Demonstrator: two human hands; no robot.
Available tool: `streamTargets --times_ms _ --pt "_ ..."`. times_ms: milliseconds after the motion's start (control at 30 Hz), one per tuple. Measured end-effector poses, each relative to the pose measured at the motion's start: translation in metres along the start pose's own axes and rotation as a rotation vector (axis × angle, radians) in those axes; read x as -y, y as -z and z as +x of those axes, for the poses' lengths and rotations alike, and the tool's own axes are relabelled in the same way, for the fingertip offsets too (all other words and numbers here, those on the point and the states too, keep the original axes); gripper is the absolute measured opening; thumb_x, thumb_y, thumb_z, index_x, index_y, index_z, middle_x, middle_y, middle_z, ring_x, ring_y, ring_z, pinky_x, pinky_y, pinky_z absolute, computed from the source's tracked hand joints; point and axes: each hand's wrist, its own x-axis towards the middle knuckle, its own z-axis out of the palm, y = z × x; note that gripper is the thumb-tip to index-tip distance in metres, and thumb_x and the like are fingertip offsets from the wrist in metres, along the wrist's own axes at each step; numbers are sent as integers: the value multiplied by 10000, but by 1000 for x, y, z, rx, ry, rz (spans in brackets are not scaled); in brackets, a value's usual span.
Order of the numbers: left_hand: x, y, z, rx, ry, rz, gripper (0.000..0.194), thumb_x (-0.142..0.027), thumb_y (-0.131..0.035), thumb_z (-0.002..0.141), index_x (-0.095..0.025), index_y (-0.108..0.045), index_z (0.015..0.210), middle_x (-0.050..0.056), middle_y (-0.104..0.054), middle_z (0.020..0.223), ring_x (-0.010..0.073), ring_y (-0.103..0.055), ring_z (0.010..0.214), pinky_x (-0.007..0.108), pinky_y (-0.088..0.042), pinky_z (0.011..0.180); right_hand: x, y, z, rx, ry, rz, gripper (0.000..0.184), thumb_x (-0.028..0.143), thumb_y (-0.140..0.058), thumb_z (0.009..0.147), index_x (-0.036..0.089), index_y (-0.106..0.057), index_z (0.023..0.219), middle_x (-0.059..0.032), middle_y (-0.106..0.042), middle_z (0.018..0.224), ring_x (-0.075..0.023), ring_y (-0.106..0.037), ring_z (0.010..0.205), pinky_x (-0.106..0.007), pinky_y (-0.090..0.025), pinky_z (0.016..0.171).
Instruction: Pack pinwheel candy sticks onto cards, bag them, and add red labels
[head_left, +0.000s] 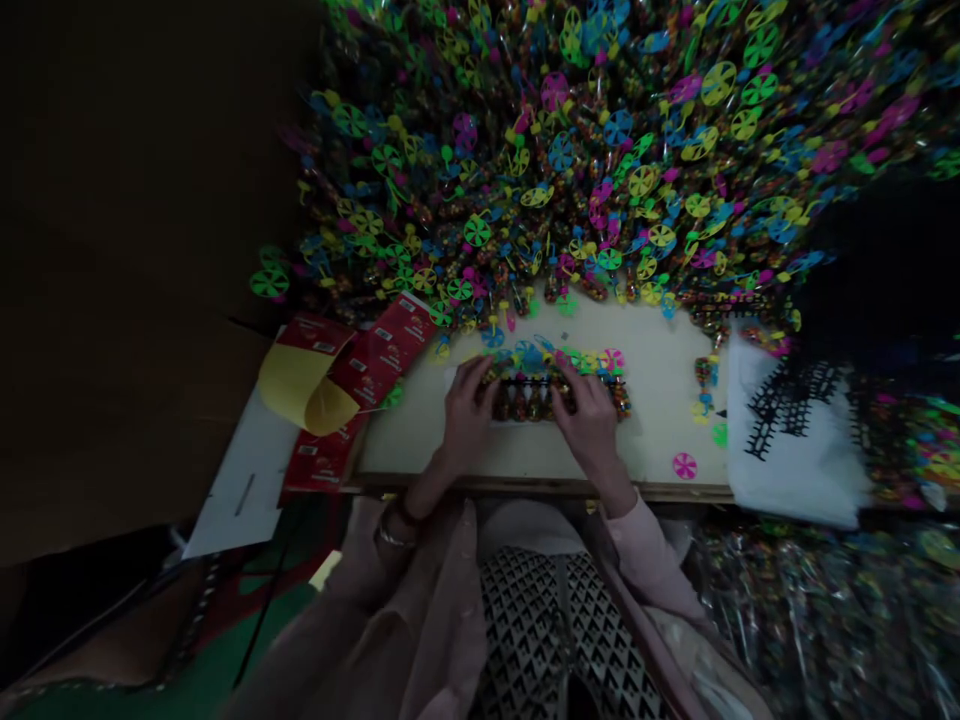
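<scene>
A row of small clear bottles filled with coloured sweets [534,402] lies on the pale tabletop, with a black plastic strip across the necks. Bright toy fan wheels [613,360] stick out at its far side. My left hand [469,412] has its fingers curled on the row's left end. Toward the right part of the row, my right hand [590,415] grips with bent fingers, thumb on the near side. What lies beneath the fingertips is partly hidden.
A large heap of fan-topped bottles [525,160] covers the table's back. Red printed cards [382,350] with a curled yellow underside lie left. To the right, black plastic strips [795,400] rest on a white bag [795,480]. A loose pink wheel [685,466] is near the front edge.
</scene>
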Motion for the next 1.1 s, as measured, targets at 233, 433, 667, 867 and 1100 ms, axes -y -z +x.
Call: streamTargets --times_ms 233,433,667,867,1100 --pt "-2 -14 -39 -60 -60 106 324 -282 -457 948 -222 -561 1248 94 -582 1130 177 -557 1088 338 -475 965 7 -21 -17 -49 -71 9 372 357 -435 939 139 -601 1191 -133 -674 1014 -208 -626 963 -332 -497 866" --pt "-18 -20 -19 -216 112 91 302 -399 -461 941 -181 -573 1118 79 -597 990 166 -591 940 284 -491 837 13 -23 -12 -78 -105 9 400 323 -348 979 184 -568 1283 -98 -693 1105 -164 -672 914 -248 -495 820" --pt "-27 -47 -23 198 262 484 374 -359 -338 973 -212 -604 1191 85 -691 819 178 -618 666 246 -440 620 31 -27 -16 67 -195 -223 440 377 -305 987 183 -628 1214 -119 -699 812 -181 -645 661 -266 -481 627" --pt "-40 -36 -8 409 334 558 435 -370 -361 965 -258 -504 1360 77 -682 677 199 -623 607 276 -463 623 50 -15 -10 333 -241 -374 421 348 -288 990 205 -535 1300 -141 -693 800 -207 -670 642 -280 -492 580" --pt "-45 -24 -8 478 295 575 450 -397 -365 965 -279 -468 1387 65 -681 671 216 -653 645 305 -488 658 63 -13 -9 556 -256 -467 426 229 -298 979 151 -430 1376 -143 -703 717 -240 -701 660 -287 -496 561"
